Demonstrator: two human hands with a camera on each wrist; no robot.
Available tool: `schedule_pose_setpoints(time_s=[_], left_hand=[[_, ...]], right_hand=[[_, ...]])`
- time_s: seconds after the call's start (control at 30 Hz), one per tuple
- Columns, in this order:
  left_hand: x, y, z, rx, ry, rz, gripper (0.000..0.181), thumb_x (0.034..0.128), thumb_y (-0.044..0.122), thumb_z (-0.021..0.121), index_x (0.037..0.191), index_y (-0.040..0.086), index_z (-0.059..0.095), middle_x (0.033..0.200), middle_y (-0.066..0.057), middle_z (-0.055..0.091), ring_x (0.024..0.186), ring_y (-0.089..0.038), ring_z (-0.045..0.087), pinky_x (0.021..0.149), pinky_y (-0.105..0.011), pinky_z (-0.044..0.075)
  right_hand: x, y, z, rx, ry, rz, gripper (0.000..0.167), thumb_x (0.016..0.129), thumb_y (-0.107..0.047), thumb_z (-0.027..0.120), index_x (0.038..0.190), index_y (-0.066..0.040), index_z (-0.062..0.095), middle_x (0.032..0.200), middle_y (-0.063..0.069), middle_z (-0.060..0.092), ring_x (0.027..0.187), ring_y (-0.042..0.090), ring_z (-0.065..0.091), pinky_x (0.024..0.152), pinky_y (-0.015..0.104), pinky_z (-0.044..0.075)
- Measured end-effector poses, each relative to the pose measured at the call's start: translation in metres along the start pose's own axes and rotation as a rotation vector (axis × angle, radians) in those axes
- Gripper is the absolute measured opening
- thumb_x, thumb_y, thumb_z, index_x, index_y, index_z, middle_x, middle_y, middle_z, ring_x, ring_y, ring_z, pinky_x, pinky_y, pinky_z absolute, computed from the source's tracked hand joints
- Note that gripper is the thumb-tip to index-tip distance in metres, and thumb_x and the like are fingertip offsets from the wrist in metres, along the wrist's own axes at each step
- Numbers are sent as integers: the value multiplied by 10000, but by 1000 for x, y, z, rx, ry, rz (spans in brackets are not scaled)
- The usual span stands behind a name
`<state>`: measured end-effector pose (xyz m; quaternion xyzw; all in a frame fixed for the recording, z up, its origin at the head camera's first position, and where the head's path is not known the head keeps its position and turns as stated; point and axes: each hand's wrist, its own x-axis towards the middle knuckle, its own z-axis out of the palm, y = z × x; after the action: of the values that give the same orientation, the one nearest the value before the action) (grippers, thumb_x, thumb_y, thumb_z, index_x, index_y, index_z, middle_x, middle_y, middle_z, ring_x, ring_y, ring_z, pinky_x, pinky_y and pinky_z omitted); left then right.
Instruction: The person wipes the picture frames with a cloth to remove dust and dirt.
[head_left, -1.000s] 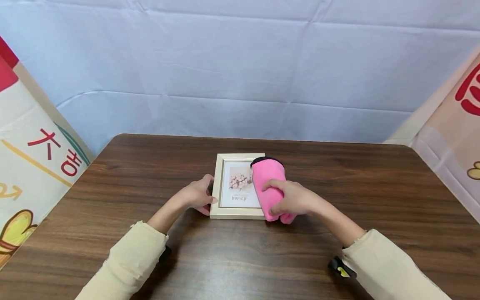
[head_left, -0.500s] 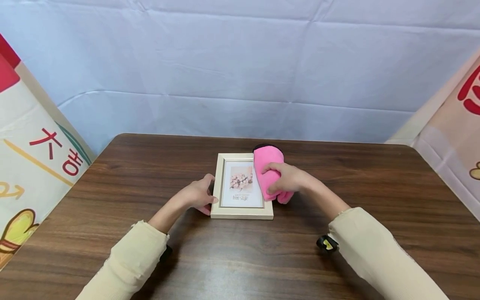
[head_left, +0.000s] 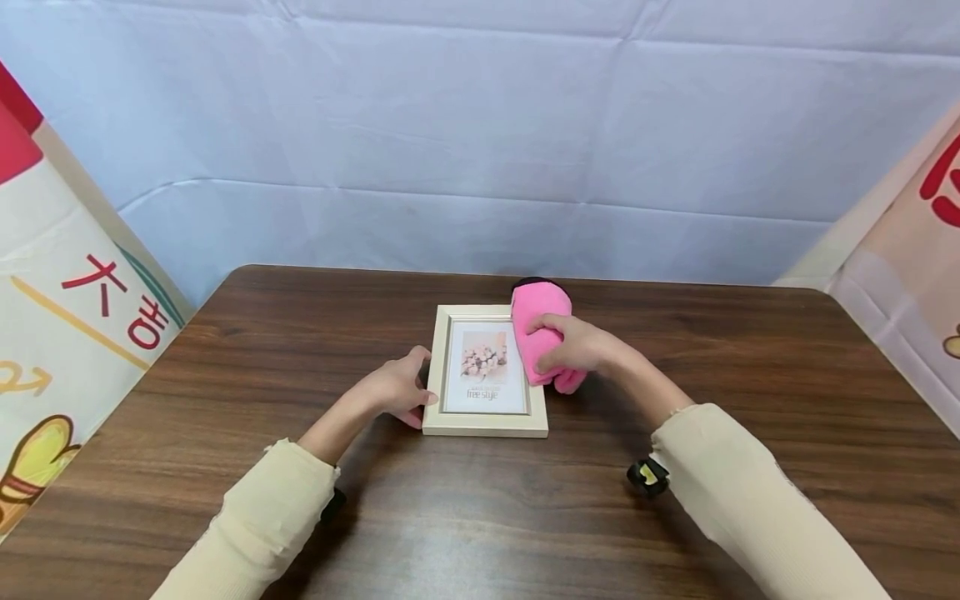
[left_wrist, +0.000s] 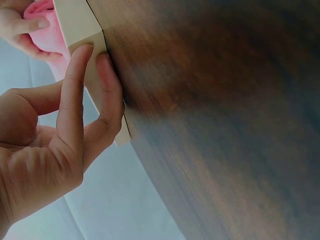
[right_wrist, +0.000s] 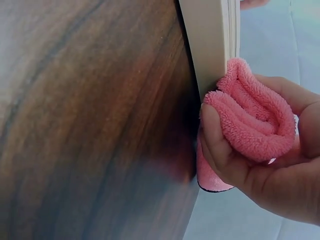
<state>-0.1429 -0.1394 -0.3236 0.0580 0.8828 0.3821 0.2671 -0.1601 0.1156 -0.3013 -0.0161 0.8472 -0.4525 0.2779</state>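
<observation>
My left hand (head_left: pixel 392 387) is holding the picture frame (head_left: pixel 482 375) by its left edge, my right hand (head_left: pixel 581 343) grips the folded pink cloth (head_left: pixel 542 302) at the frame's right edge, under the frame is the brown table (head_left: pixel 480 517), and behind it a pale backdrop (head_left: pixel 450 125).

The table (head_left: pixel 465 508) is smooth, glossy wood-grain. The pink cloth (right_wrist: pixel 255 120) looks fluffy, the cream frame (head_left: pixel 483 423) smooth; beyond the table's far edge hangs creased, matt fabric (head_left: pixel 480 125).

Head view from above, forward-down; wrist views low, close, sideways, picture frame (head_left: pixel 483 371) in common
</observation>
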Motion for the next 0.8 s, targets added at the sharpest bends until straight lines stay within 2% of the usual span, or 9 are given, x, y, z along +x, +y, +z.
schedule_pose_setpoints(time_s=[0.33, 0.63, 0.8], left_hand=[[0, 0, -1, 0, -4, -1, 507, 875, -27, 569, 1303, 24, 303, 844, -169, 549, 603, -215, 623, 533, -301, 568], [-1, -1, -1, -9, -11, -1, 510, 879, -31, 561, 1312, 18, 295, 848, -172, 558, 624, -223, 626, 538, -306, 569], [-1, -2, -2, -14, -14, -1, 511, 883, -32, 554, 1316, 17, 288, 858, -175, 553, 627, -226, 627, 542, -305, 570]], right_hand=[[-20, 3, 11, -60, -7, -15, 572, 782, -26, 657, 1291, -99, 408, 896, 207, 553, 600, 243, 608, 570, 375, 572], [-40, 6, 29, -59, 18, -24, 545, 760, -5, 649, 1257, -112, 450, 814, 167, 590, 562, 226, 599, 544, 352, 568], [-47, 6, 35, -58, 33, -24, 549, 754, 6, 649, 1253, -121, 460, 829, 164, 578, 555, 213, 598, 533, 342, 566]])
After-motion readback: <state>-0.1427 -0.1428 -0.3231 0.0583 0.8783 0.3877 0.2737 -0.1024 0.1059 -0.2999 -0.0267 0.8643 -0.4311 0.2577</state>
